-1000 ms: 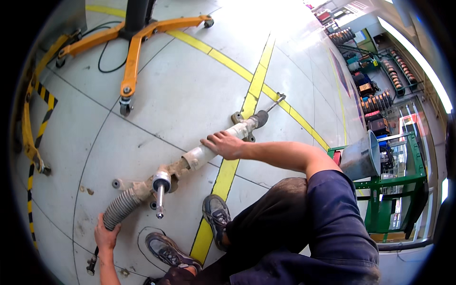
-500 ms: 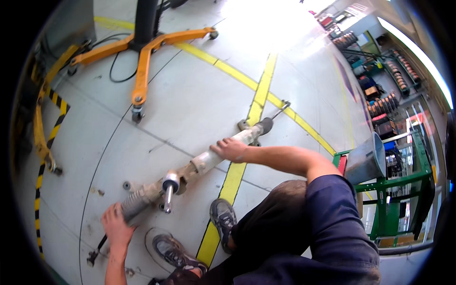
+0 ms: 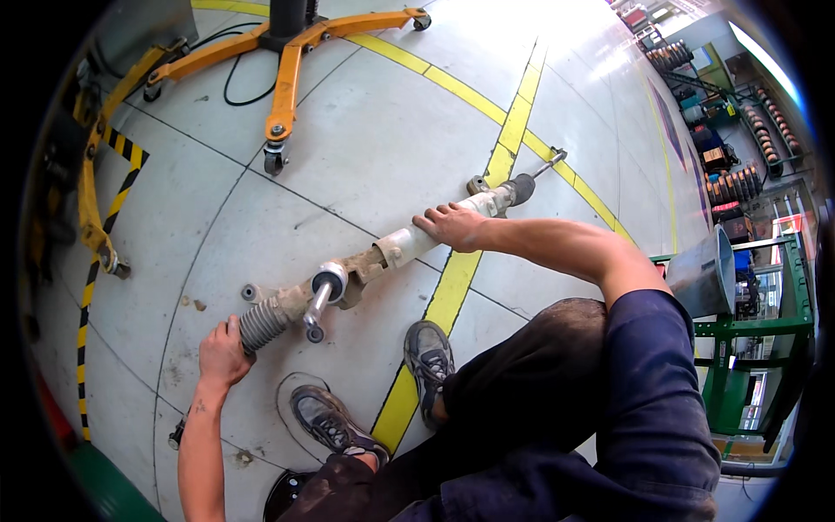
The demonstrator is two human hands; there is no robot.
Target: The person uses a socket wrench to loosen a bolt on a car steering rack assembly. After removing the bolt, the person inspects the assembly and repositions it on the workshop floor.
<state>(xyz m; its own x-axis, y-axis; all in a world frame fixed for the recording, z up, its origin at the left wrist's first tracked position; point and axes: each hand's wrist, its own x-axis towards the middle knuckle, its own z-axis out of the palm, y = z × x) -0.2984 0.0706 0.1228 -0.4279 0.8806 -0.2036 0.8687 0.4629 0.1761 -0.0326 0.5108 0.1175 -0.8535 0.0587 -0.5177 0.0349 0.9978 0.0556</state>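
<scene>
A dirty, pale metal steering rack [image 3: 403, 247] lies slantwise across the floor before my feet. Its ribbed grey bellows [image 3: 263, 324] is at the near left end, where my left hand [image 3: 224, 355] is closed round the tip with the thumb on top. My right hand [image 3: 452, 228] grips the tube farther along, fingers curled over it. Between my hands, a short input shaft [image 3: 320, 304] sticks out of the rack towards me. A thin tie rod [image 3: 548, 163] extends from the dark boot at the far right end. The undersides of both grips are hidden.
An orange wheeled stand [image 3: 283, 96] is at the back left, with a yellow wheeled leg [image 3: 94, 217] beside it. At right is a green metal frame [image 3: 748, 329] holding a grey bucket [image 3: 706, 274]. My shoes [image 3: 428, 357] are close to the rack; yellow lines cross the floor.
The view has shifted, so the floor sits higher and farther right in it. My left hand, earlier laid over the bellows with fingers spread, is now wrapped round its end. My right hand stays on the tube.
</scene>
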